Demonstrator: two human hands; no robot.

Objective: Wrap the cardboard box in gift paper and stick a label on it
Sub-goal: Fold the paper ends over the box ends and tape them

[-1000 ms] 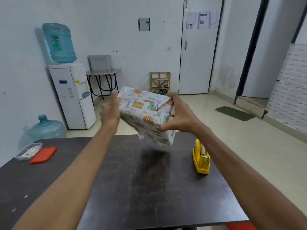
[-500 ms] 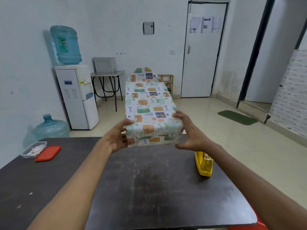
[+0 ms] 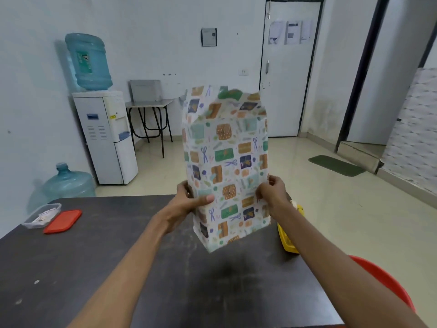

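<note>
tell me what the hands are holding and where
Both hold the gift-wrapped box: left hand grips its lower left edge, right hand its lower right edge.

No text was legible: the print on the three paper sheets (image 3: pixel 290 32) fixed to the white door (image 3: pixel 285 95), the label (image 3: pixel 84 62) on the inverted blue water bottle (image 3: pixel 97 76), the yellow sticker (image 3: pixel 112 116) on the water dispenser (image 3: pixel 104 143) and the grey wall plaque (image 3: pixel 209 37) was too small or blurred to read.

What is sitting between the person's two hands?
The head view shows the gift-wrapped box between the left hand and right hand, both gripping its sides.
</note>
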